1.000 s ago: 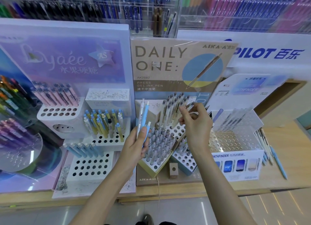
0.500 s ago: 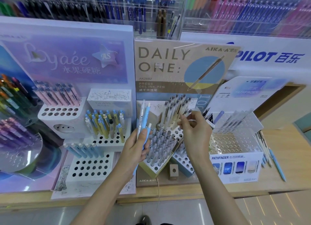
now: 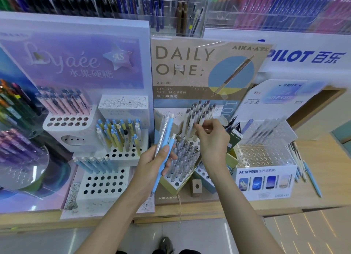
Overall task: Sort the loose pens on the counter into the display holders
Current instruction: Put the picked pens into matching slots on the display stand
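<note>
My left hand grips a small bunch of pens, light blue and clear ones, held upright in front of the Daily One display. My right hand reaches into the cream pens standing in the upper holder of that display, fingertips pinching one of them. Below it, a tan-edged holder is packed with grey pens. Several loose pens lie on the wooden counter at the right, beside the clear Pathfinder holder.
At the left stands a purple display with pink pens, yellow and blue pens and a white holder with many free holes. Racks of pens fill the back wall. A small tan block sits on the display base.
My right hand has shifted slightly left and up into the cream pens. The left hand keeps its bunch of pens in nearly the same place.
</note>
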The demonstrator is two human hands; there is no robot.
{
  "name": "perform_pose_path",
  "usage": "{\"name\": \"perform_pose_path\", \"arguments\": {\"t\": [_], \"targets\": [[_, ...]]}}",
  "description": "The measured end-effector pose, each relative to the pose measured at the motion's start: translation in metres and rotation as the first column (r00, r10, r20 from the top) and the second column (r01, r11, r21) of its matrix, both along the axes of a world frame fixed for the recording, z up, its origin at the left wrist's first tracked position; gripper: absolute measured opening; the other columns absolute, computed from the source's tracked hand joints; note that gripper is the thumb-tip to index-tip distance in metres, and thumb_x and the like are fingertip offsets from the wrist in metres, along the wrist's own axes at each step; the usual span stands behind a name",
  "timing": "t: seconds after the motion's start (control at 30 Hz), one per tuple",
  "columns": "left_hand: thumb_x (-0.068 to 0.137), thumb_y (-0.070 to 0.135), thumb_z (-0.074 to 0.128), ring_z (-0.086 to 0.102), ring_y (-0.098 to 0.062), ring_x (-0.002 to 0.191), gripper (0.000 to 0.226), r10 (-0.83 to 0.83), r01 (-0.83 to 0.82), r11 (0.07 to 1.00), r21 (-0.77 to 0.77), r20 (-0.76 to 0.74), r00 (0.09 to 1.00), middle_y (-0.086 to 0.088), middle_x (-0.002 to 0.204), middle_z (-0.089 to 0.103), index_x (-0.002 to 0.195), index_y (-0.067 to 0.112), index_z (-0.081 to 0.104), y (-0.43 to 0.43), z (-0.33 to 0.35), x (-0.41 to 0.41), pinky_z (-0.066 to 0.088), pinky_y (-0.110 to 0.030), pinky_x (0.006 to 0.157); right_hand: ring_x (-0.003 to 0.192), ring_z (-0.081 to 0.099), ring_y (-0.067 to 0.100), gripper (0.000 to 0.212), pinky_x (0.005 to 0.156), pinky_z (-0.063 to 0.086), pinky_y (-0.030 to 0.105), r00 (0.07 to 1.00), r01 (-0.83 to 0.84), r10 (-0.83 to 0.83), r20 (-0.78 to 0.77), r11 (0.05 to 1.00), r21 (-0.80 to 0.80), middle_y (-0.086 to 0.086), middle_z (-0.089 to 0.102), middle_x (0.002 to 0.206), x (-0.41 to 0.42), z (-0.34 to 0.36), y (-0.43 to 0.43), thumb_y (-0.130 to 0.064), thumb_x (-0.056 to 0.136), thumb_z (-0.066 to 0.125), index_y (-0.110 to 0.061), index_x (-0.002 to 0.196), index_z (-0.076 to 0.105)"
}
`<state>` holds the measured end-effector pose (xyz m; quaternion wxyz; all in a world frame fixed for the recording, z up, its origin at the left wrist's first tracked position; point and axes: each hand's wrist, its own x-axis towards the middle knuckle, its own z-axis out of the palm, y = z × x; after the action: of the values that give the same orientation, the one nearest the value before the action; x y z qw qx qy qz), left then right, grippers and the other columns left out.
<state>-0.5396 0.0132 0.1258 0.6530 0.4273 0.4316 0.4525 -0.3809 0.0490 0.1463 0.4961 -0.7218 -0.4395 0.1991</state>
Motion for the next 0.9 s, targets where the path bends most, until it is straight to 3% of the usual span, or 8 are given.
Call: {"name": "perform_pose_path", "arguments": {"t": [0.1, 0.2, 0.27, 0.33, 0.4, 0.5, 0.77, 0.9], "targets": [[0.086, 0.034, 0.054, 0.044, -0.008, 0.051, 0.034, 0.002, -0.002, 1.0, 0.016, 0.014, 1.0, -0.002, 0.076, 0.069, 0.107, 0.009, 0.065, -0.001, 0.001, -0.001, 0.038, -0.017, 0.044, 0.076, 0.055, -0.004, 0.023, 0.067, 0.042, 0.009, 0.999, -0.029, 0.026, 0.042, 0.997, 0.074, -0.005, 0.049, 0.099, -0.006, 0.002, -0.017, -0.027, 0.088, 0.067, -0.02, 0.102, 0.051], [0.085, 0.03, 0.054, 0.045, -0.009, 0.05, 0.032, 0.012, -0.011, 1.0, -0.008, 0.081, 0.997, -0.007, 0.077, 0.07, 0.104, 0.007, 0.066, -0.002, 0.003, -0.002, 0.038, -0.018, 0.043, 0.079, 0.054, -0.004, 0.014, 0.065, 0.04, 0.007, 0.98, -0.188, 0.191, -0.053, 0.981, 0.054, -0.008, 0.056, 0.096, -0.02, 0.006, -0.038, -0.04, 0.09, 0.059, -0.026, 0.093, 0.06], [0.084, 0.027, 0.055, 0.046, -0.011, 0.05, 0.025, 0.017, -0.012, 0.999, -0.034, 0.144, 0.989, -0.007, 0.069, 0.066, 0.093, 0.012, 0.072, -0.004, 0.003, -0.004, 0.037, -0.019, 0.042, 0.078, 0.063, 0.005, 0.024, 0.07, 0.051, 0.016, 0.875, -0.414, 0.392, -0.285, 0.91, -0.02, 0.003, 0.066, 0.085, -0.031, 0.01, -0.044, -0.041, 0.09, 0.056, -0.021, 0.083, 0.068], [0.082, 0.028, 0.057, 0.048, -0.014, 0.05, 0.021, 0.021, -0.013, 0.999, -0.047, 0.178, 0.984, -0.005, 0.065, 0.058, 0.085, 0.02, 0.076, -0.009, 0.003, -0.008, 0.039, -0.02, 0.043, 0.082, 0.064, 0.039, 0.03, 0.077, 0.056, 0.043, 0.786, -0.521, 0.465, -0.408, 0.853, -0.031, 0.026, 0.063, 0.08, -0.043, 0.012, -0.044, -0.028, 0.094, 0.058, -0.003, 0.081, 0.068], [0.082, 0.032, 0.057, 0.06, -0.015, 0.057, 0.021, 0.035, -0.03, 0.999, -0.036, 0.123, 0.992, -0.001, 0.072, 0.067, 0.089, 0.027, 0.076, -0.013, 0.001, -0.017, 0.047, -0.02, 0.048, 0.07, 0.061, 0.043, 0.03, 0.062, 0.056, 0.037, 0.773, -0.491, 0.441, -0.456, 0.871, 0.01, 0.026, 0.058, 0.07, -0.055, 0.015, -0.045, -0.018, 0.094, 0.058, 0.004, 0.076, 0.065], [0.085, 0.043, 0.052, 0.071, -0.013, 0.09, 0.027, 0.041, -0.041, 0.999, 0.006, -0.052, 0.998, 0.005, 0.096, 0.075, 0.102, 0.034, 0.071, -0.017, -0.006, -0.037, 0.057, -0.026, 0.073, 0.052, 0.044, 0.009, 0.036, 0.054, 0.036, 0.02, 0.85, -0.392, 0.379, -0.365, 0.919, 0.042, -0.011, 0.043, 0.052, -0.068, 0.013, -0.046, -0.018, 0.093, 0.059, -0.016, 0.058, 0.054], [0.091, 0.043, 0.045, 0.065, -0.009, 0.107, 0.04, 0.099, -0.079, 0.992, 0.096, -0.225, 0.969, 0.006, 0.109, 0.072, 0.111, 0.008, 0.05, -0.024, -0.015, -0.113, 0.05, -0.023, 0.09, 0.052, 0.038, 0.008, 0.033, 0.048, 0.026, 0.019, 0.942, -0.333, 0.334, 0.002, 0.937, 0.102, -0.006, 0.04, 0.054, -0.126, 0.003, -0.053, -0.024, 0.098, 0.052, -0.013, 0.066, 0.05], [0.093, 0.039, 0.041, 0.06, 0.001, 0.108, 0.024, 0.145, -0.111, 0.986, 0.127, -0.297, 0.944, 0.02, 0.103, 0.071, 0.1, 0.023, 0.057, -0.023, -0.016, -0.148, 0.043, -0.022, 0.093, 0.052, 0.045, 0.02, 0.035, 0.051, 0.034, 0.033, 0.968, -0.249, 0.248, 0.026, 0.965, 0.082, 0.009, 0.051, 0.058, -0.155, -0.017, -0.057, -0.03, 0.097, 0.048, -0.005, 0.072, 0.051]]}}
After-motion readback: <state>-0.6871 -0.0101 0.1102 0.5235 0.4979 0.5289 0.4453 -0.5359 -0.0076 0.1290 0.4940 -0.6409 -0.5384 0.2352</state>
